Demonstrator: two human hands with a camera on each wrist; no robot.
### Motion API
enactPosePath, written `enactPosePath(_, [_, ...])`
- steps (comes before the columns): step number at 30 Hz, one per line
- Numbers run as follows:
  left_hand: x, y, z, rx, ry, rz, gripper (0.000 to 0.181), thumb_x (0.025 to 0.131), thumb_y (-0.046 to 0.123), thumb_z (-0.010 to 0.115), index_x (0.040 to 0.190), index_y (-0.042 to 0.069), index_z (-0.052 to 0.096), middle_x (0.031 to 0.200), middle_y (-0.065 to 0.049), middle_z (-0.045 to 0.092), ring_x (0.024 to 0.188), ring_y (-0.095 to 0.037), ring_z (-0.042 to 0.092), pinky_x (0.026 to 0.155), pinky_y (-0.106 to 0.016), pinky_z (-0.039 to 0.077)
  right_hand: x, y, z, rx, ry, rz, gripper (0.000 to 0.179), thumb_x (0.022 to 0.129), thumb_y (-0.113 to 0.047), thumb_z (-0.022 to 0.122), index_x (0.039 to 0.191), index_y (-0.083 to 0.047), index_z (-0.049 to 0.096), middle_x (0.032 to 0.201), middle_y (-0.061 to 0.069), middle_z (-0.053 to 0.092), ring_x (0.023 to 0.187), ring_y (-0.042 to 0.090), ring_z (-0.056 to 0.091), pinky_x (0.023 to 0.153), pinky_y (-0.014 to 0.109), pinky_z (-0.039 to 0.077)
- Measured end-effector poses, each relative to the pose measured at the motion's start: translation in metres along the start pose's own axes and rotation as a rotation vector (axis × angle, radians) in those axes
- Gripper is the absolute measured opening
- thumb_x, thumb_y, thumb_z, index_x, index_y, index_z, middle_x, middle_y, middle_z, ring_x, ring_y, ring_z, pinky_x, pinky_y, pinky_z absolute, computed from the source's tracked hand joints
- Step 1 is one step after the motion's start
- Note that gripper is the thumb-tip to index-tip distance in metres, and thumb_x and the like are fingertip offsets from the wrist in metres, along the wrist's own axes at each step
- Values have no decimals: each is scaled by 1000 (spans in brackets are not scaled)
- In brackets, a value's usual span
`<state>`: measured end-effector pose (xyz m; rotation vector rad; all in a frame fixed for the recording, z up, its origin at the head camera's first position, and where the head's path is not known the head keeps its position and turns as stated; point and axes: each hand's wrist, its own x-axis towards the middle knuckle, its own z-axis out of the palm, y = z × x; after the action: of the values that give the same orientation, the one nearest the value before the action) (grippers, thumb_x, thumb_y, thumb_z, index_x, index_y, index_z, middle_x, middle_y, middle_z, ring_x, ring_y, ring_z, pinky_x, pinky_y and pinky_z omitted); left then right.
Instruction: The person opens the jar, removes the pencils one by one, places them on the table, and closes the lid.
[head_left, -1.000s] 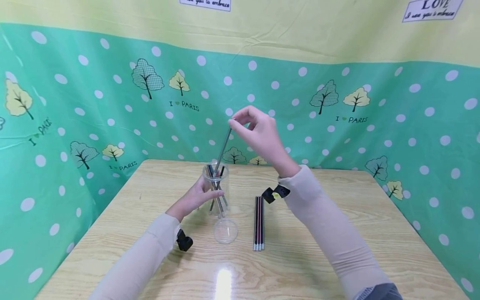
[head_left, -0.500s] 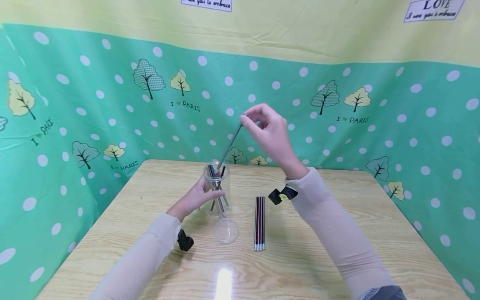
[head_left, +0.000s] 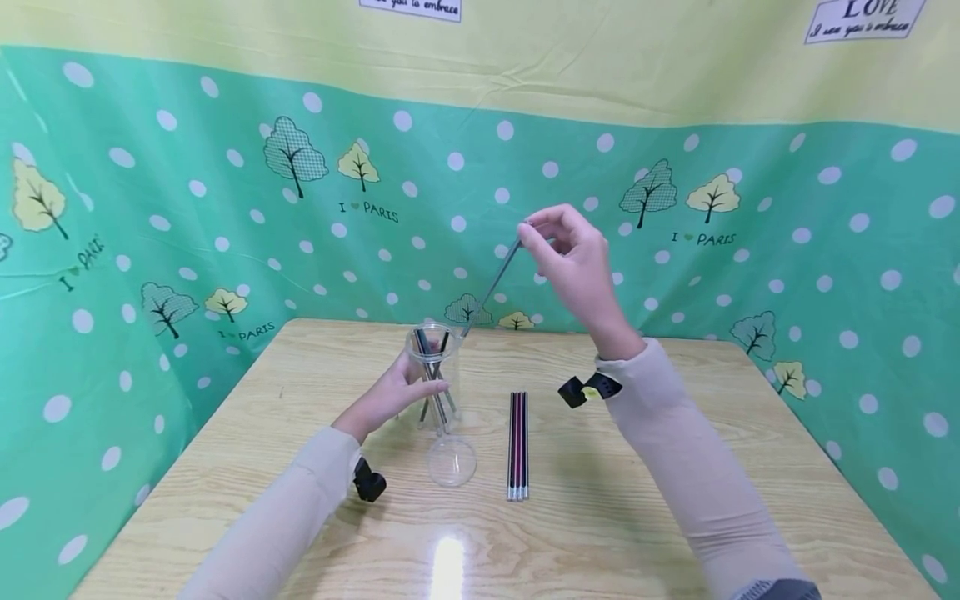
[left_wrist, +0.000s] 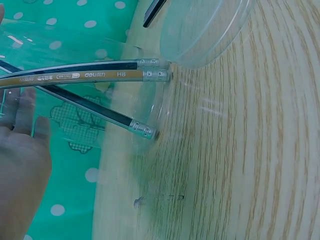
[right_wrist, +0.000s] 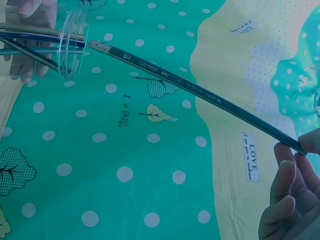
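And here's the right hand (head_left: 576, 262), up above the centre of the frame, thumb and fingertips pinching one dark green pencil (right_wrist: 197, 91) by its very end! The rest of that pencil hangs free of the fingers, slanting down and to the left, its silver-banded end just outside the mouth of the clear jar (head_left: 432, 358). From the right wrist camera you can read HB on the barrel, and there's a sliver of space between tip and rim.

Over to the left hand (head_left: 401, 392), left of centre: its fingers are wrapped round the jar's side, thumb across the front, the jar standing upright on the wooden surface (head_left: 637, 508). Inside, several pencils lean and cross, a brown one (left_wrist: 100, 76) among them, metal-banded ends down at the base.

Right in front of the jar, lower centre, lies a clear round lid (head_left: 452, 462). A little right of that, a tidy row of pencils (head_left: 518, 446), silver ends toward the bottom of the frame. And behind it all, a green and yellow cloth (head_left: 555, 150)!
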<state>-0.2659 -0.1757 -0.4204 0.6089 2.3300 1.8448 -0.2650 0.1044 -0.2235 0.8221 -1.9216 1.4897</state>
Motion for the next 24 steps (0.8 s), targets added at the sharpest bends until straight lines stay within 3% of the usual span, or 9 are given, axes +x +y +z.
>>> enactPosePath(4, [0,0,0,24,10,-4,78,92,30,76,154,28,29,159,-3,33,148,-29,24,118,-59,14,-2,4,-5,-11,-4,32,20,97,-23,69,106,-5,66,89,5,72,59,25,54,54,26,48])
enactPosePath(12, [0,-2,-1,12,6,15,77,93,27,75,154,26,29,158,-6,34,148,-29,25,118,-59,13,-5,11,-14,-57,-5,77,21,98,-21,68,111,-5,67,92,10,71,59,30,52,51,24,43])
enactPosePath(16, [0,-2,-1,-1,1,23,76,93,26,75,154,27,29,158,-5,34,148,-28,25,118,-58,14,-5,15,-18,-84,-16,95,23,98,-19,68,114,-2,67,94,15,71,58,25,53,52,23,45])
enactPosePath(19, [0,-1,-1,-6,-4,26,78,93,26,74,155,29,27,159,-4,32,148,-27,25,118,-57,15,-6,17,-21,-115,-29,114,24,99,-22,67,113,-3,67,93,11,71,58,18,53,53,23,46])
enactPosePath(24, [-1,0,-1,-8,-4,23,81,93,28,75,156,32,25,160,-3,30,148,-27,24,118,-57,16,-7,20,-27,-141,-65,155,29,98,-33,66,112,-8,68,90,6,70,60,19,54,53,26,44])
